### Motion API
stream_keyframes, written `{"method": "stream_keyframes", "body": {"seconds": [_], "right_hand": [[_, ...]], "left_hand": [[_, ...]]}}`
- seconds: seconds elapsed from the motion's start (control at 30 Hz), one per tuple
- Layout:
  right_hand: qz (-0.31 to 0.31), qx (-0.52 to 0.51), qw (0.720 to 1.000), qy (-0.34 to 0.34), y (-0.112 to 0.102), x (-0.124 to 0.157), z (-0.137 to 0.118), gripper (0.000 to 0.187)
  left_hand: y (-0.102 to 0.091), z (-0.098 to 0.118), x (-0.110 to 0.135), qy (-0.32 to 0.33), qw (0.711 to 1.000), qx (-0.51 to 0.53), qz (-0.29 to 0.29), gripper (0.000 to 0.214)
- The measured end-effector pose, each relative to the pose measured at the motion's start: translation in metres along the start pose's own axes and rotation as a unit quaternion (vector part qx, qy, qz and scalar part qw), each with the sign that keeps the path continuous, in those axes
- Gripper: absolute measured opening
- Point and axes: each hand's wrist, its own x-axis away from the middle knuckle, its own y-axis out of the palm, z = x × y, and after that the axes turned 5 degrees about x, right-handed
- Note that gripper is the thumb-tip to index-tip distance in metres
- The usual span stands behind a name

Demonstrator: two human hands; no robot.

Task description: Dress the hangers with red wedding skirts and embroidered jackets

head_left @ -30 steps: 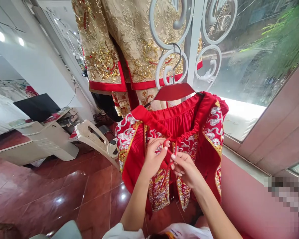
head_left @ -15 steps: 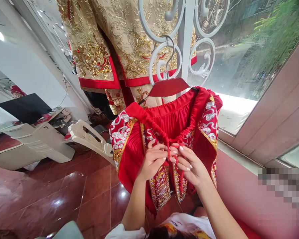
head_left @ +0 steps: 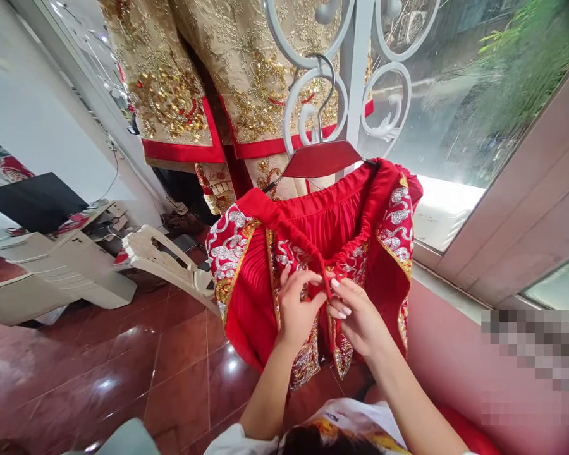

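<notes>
A red pleated skirt (head_left: 246, 309) with silver and gold embroidery hangs by its waistband from a red hanger (head_left: 322, 159), whose metal hook loops over a white scrolled grille. At the front of the waistband, red drawstrings (head_left: 327, 287) hang down. My left hand (head_left: 298, 303) is closed, thumb and fingers pinching at the drawstring. From the other side my right hand (head_left: 353, 309) grips the cord too, with its fingers curled. The fingertips of both hands almost meet, and they partly hide the cord between them.
Behind the skirt hangs a beige garment (head_left: 246, 76) with gold sequins and red trim. To the left are a cream chair (head_left: 171, 259) and a desk with a black monitor (head_left: 33, 199). A window (head_left: 455, 114) is at the right, above a pink surface (head_left: 440, 341).
The left hand has turned, and its thumb and fingers have drawn into a rounder pinch at the cord. The right hand has shifted slightly left. The view has moved a little.
</notes>
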Motion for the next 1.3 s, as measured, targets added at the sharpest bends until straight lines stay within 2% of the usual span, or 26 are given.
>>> {"method": "stream_keyframes", "body": {"seconds": [0.07,0.1,0.2,0.3,0.37,0.5,0.57,0.63,0.7,0.8,0.9,0.97,1.0,1.07,1.13,1.2,1.23,1.3], "right_hand": [[-0.001,0.022,1.000,-0.005,0.001,0.001,-0.001,0.020],[-0.003,0.035,0.999,-0.007,0.001,0.001,-0.002,0.021],[-0.011,0.074,0.997,-0.005,-0.001,0.001,-0.004,0.026],[-0.028,0.106,0.994,0.008,-0.003,-0.001,-0.007,0.029],[-0.035,0.144,0.989,0.008,-0.003,0.000,-0.008,0.031],[-0.030,0.264,0.964,-0.015,-0.005,0.004,-0.013,0.041],[0.002,0.330,0.943,-0.045,-0.009,0.007,-0.017,0.045],[0.027,0.362,0.929,-0.079,-0.016,0.008,-0.023,0.047],[0.026,0.349,0.933,-0.090,-0.024,0.010,-0.031,0.048],[0.034,0.311,0.944,-0.101,-0.037,0.014,-0.045,0.045],[0.055,0.303,0.939,-0.150,-0.046,0.021,-0.058,0.041],[0.060,0.307,0.933,-0.177,-0.050,0.026,-0.065,0.038],[0.064,0.309,0.930,-0.188,-0.051,0.027,-0.067,0.037],[0.074,0.304,0.928,-0.203,-0.053,0.030,-0.071,0.036],[0.071,0.281,0.933,-0.213,-0.052,0.030,-0.076,0.036],[0.050,0.250,0.941,-0.222,-0.049,0.029,-0.082,0.033],[0.037,0.238,0.944,-0.225,-0.047,0.029,-0.087,0.032],[0.014,0.225,0.947,-0.227,-0.041,0.029,-0.096,0.027]], "left_hand": [[0.001,0.000,0.000,-0.029,0.999,-0.019,-0.010,0.016],[0.001,-0.001,0.000,-0.030,0.998,-0.032,-0.035,0.015],[-0.004,-0.004,-0.003,0.007,0.992,-0.051,-0.113,0.013],[-0.011,-0.008,-0.005,0.041,0.992,-0.028,-0.118,0.017],[-0.017,-0.009,-0.005,0.040,0.992,-0.013,-0.122,0.019],[-0.035,-0.006,-0.003,-0.021,0.989,0.016,-0.148,0.018],[-0.048,-0.003,-0.001,-0.082,0.986,0.049,-0.138,0.016],[-0.060,-0.001,-0.001,-0.157,0.975,0.113,-0.106,0.014],[-0.069,0.002,-0.004,-0.213,0.950,0.221,-0.053,0.011],[-0.073,0.009,-0.012,-0.250,0.879,0.406,0.015,0.026],[-0.071,0.016,-0.019,-0.289,0.805,0.517,0.033,0.034],[-0.069,0.018,-0.020,-0.295,0.788,0.540,0.022,0.039],[-0.069,0.019,-0.019,-0.285,0.793,0.538,0.009,0.043],[-0.071,0.019,-0.017,-0.240,0.829,0.505,-0.023,0.046],[-0.076,0.021,-0.014,-0.166,0.901,0.400,-0.028,0.037],[-0.085,0.024,-0.012,-0.059,0.975,0.215,0.001,0.021],[-0.089,0.027,-0.013,0.002,0.993,0.119,0.025,0.014],[-0.097,0.033,-0.017,0.104,0.991,-0.015,0.088,0.010]]}}
